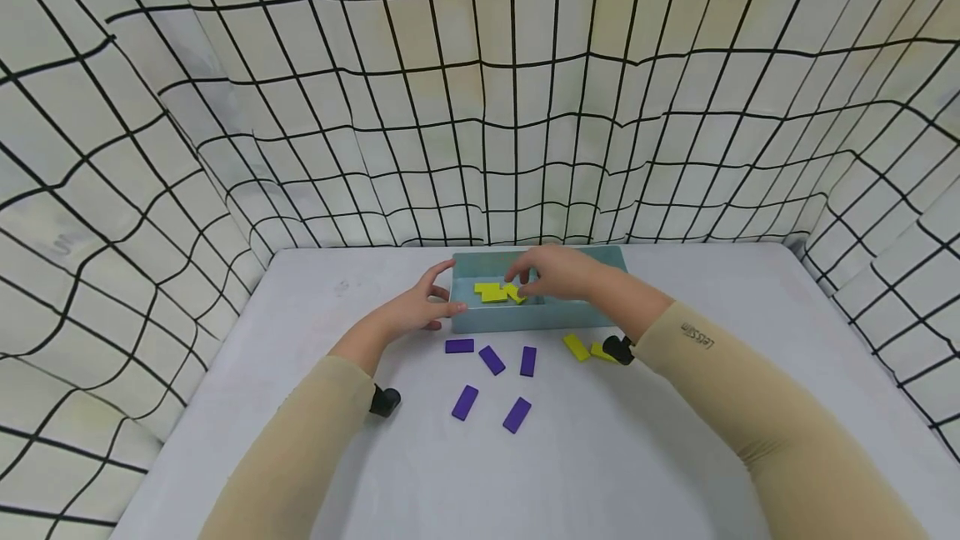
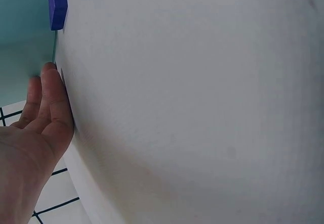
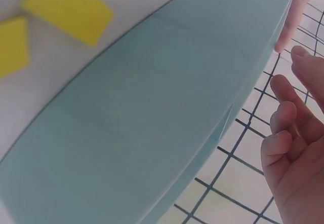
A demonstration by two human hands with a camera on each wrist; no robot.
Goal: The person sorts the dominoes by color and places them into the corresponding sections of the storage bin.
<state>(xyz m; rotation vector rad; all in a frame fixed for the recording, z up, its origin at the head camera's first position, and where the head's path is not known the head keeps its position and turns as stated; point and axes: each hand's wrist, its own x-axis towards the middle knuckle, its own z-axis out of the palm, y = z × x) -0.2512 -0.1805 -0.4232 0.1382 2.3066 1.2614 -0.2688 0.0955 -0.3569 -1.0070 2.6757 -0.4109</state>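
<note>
A light blue-green open box stands at the far side of the table. My left hand is at its left end, thumb at the front rim and forefinger near the back corner; its fingers look fairly straight in the left wrist view. Over the box my right hand hovers with loosely bent fingers, and the right wrist view shows nothing between them. Several yellow blocks lie inside the box, below the right fingertips. Two more, a yellow block and another yellow block, lie in front of it.
Several purple blocks lie scattered on the white table before the box. A white wall with a black grid net rises behind and at both sides. Each wrist carries a small black camera.
</note>
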